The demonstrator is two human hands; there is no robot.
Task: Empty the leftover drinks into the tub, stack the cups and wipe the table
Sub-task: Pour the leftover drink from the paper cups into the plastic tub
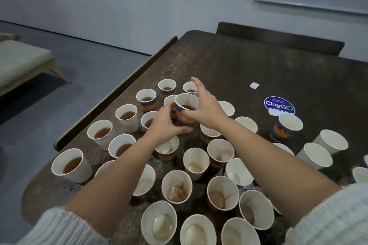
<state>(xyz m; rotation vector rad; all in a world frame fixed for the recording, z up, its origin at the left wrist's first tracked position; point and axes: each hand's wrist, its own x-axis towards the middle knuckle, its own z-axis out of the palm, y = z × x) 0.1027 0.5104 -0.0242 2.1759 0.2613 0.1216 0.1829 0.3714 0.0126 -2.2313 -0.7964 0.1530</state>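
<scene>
A dark, worn wooden bench stands by a pale wall, crowded with white paper cups; your left hand grips the blue-and-orange printed paper cup of brown tea, lifted above the far cluster; your right hand pinches its rim, index finger straight. Judge it light, thin-walled, easily crushed and ready to slop; hold low on the body, gently. Neighbouring tea cups crowd close; open bench lies far right near the round blue sticker; no tub shows.
</scene>
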